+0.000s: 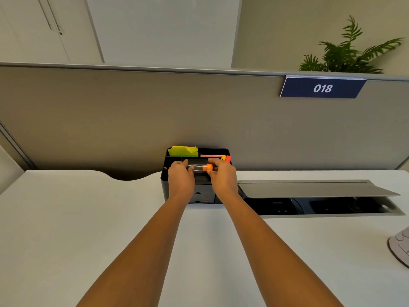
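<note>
A small clear tube [198,168] with an orange cap [209,167] is held level above the black organizer [164,173], left hand [180,176] gripping its body, right hand [222,175] pinching the cap. Its contents seem empty, though fingers cover the ends.

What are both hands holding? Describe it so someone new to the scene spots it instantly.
A black organiser stands against the grey partition at the back of the white desk. Over it, the left hand and right hand hold a small clear tube sideways. Its see-through body and orange cap set it apart from the green sticky notes and red items behind.
</note>
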A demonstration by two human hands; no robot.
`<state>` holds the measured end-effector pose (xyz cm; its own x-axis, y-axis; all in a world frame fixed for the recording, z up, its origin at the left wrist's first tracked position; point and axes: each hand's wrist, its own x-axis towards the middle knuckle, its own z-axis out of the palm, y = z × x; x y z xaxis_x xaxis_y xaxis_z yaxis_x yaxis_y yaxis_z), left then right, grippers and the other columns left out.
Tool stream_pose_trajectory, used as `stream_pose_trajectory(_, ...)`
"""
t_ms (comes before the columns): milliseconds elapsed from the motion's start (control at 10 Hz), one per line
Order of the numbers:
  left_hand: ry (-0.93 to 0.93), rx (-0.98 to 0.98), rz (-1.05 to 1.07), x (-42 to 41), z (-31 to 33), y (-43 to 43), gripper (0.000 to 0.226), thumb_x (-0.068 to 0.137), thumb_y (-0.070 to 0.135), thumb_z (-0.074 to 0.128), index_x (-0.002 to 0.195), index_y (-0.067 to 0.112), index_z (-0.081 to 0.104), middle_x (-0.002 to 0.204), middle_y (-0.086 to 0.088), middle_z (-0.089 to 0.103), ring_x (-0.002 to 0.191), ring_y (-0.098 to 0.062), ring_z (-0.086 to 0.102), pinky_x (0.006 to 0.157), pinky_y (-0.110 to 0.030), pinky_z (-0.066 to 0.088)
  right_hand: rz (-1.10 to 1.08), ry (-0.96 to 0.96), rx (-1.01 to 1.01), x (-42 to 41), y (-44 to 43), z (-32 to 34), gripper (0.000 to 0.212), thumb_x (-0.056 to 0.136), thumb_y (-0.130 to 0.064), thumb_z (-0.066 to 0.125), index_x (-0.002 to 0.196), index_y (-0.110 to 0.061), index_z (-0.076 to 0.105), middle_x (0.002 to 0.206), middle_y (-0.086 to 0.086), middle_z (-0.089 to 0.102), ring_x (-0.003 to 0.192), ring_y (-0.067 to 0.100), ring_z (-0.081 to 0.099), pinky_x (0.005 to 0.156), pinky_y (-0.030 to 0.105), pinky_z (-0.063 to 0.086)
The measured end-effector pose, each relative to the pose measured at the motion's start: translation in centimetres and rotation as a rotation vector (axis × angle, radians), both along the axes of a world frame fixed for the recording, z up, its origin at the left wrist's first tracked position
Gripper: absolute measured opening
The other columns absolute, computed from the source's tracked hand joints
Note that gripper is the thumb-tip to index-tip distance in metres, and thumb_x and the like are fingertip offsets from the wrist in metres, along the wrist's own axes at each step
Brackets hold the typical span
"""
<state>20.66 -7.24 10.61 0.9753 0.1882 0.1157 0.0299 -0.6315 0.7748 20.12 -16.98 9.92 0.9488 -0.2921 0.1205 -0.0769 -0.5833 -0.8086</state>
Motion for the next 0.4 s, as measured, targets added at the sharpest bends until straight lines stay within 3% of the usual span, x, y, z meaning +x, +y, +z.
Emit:
stream_pose_trajectory(100,-0.042,0.086,-0.029,-0.3,-0.3,0.2,0.041,0.096,0.017,0.042,0.134,0.002,0.043,0.136,-0.019,0.049,0.124,-0.031,0.047,0.102,-0.038,0.041,-0.007,-0.026,-0.002,-0.5,-0.1,0.4,0.037,0.087,-0.009,0.058,0.124,-0.011,0.054,0.124,0.014,0.060,0.112,0.027,0.057,0.099,0.038,0.047)
stream_pose_trajectory(400,-0.126,0.412,-0.144,-4.8,0.4,2.8,0.046,0.099,0.026,0.028,0.141,0.009,0.030,0.148,-0.010,0.039,0.137,-0.023,0.032,0.113,-0.032,0.029,0.028,-0.107,-0.022,-8.1,-2.2,3.8,0.028,0.092,-0.016,0.051,0.119,-0.013,0.058,0.121,0.009,0.062,0.108,0.020,0.057,0.094,0.029,0.045)
